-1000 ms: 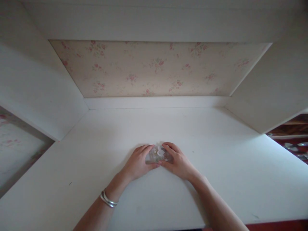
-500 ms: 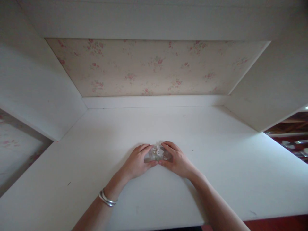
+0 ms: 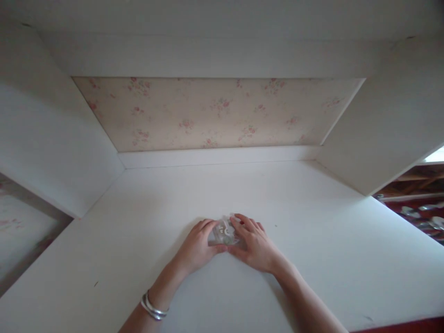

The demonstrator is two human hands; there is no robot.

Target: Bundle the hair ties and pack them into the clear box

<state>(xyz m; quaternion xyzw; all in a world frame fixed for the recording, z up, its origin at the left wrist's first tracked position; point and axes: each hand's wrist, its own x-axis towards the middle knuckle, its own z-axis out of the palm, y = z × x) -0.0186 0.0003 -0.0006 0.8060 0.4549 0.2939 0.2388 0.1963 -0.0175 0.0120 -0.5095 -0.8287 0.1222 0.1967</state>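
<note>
A small clear plastic bag point(image 3: 225, 233) with pale markings lies low on the white tabletop, between both hands. My left hand point(image 3: 198, 245) grips its left side, fingers along the far edge and thumb along the near edge. From the right, my right hand point(image 3: 253, 243) holds the other side, its fingers bent over the top and covering part of it. The two thumbs almost meet at the near edge. What the bag contains is too blurred to name.
The white desk point(image 3: 156, 194) is bounded by a left side panel point(image 3: 62, 152), a right side panel point(image 3: 367, 138) and a back wall with floral paper point(image 3: 208, 115). A shelf point(image 3: 222, 55) hangs above. Shiny objects point(image 3: 423, 215) stand beyond the right edge.
My right hand's fingers have shifted further over the bag, hiding more of its right part. The camera view has tilted up, so everything sits lower. My left hand keeps its hold.
</note>
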